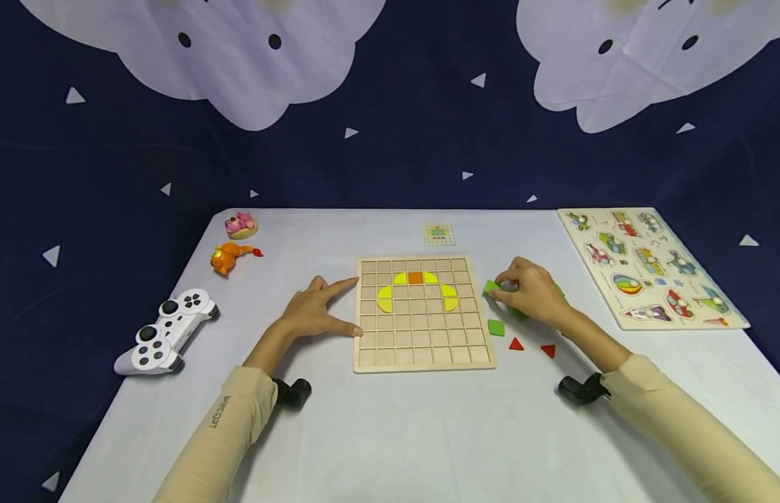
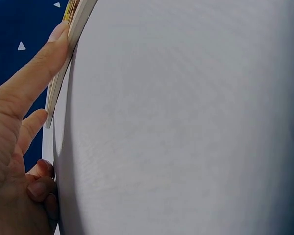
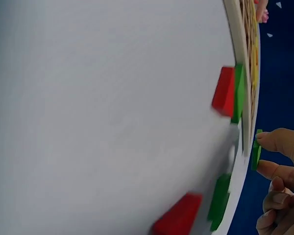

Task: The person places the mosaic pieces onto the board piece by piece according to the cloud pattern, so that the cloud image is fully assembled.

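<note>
A wooden grid board [image 1: 421, 358] lies flat on the white table, holding several yellow curved pieces [image 1: 386, 299] and one orange square [image 1: 415, 278] in its upper half. At its left edge my left hand [image 1: 311, 307] is spread, thumb and index finger touching the frame. To the right of the board my right hand [image 1: 533, 290] pinches a green square tile [image 3: 257, 149] between thumb and finger, beside the board's edge. Below that hand lie another green tile [image 1: 496, 327] and red triangles [image 1: 516, 344]. More green pieces sit partly hidden beneath the right hand.
A small pattern card [image 1: 439, 234] lies behind the board. At the right back is a picture puzzle board [image 1: 654, 269]. On the left are a white game controller [image 1: 166, 332], an orange toy [image 1: 226, 258] and a pink figurine [image 1: 241, 225].
</note>
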Demonstrator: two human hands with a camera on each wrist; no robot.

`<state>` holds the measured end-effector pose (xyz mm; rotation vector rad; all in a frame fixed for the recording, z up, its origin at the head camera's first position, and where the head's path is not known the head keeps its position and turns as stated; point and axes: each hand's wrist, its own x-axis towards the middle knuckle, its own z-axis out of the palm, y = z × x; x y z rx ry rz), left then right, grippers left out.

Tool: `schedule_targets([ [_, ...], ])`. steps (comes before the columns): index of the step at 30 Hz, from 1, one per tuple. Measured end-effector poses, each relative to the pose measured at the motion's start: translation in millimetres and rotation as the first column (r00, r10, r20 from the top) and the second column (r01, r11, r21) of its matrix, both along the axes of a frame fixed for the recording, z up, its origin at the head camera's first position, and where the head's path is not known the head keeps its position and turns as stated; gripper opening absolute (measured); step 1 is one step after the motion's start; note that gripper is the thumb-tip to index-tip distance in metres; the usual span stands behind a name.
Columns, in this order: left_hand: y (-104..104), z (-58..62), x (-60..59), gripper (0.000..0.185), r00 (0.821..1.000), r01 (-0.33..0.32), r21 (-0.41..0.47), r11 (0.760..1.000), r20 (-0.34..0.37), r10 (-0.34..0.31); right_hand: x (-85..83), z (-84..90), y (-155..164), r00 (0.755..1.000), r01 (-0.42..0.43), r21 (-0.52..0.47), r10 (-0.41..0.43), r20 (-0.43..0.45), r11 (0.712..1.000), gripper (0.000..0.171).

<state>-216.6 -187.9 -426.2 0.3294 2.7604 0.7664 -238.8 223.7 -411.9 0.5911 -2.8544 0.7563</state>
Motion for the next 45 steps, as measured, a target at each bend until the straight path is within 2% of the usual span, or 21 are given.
schedule_targets([
  [17, -1, 1.0, -2.1, 0.106, 1.000, 0.015, 0.000, 1.000, 0.005, -0.015, -4.7, 6.0, -58, 0.984, -0.167, -0.083, 0.172, 0.050, 0.982, 0.024],
  [31, -1, 1.3, -4.3, 0.108, 0.999, 0.008, -0.023, 1.000, 0.033, -0.007, -12.2, 8.9, -105, 0.950, -0.312, -0.039, 0.312, 0.013, 0.949, 0.023],
  [40, 1, 6.1, -5.3, 0.108, 0.999, 0.035, -0.037, 0.999, 0.037, -0.033, -19.2, 7.1, -128, 0.938, -0.347, -0.002, 0.347, 0.022, 0.938, 0.025],
  [45, 1, 6.7, -2.6, 0.107, 0.998, 0.051, -0.007, 0.999, 0.035, -0.051, -18.4, 7.9, -136, 0.935, -0.353, 0.022, 0.352, 0.047, 0.935, 0.025],
])
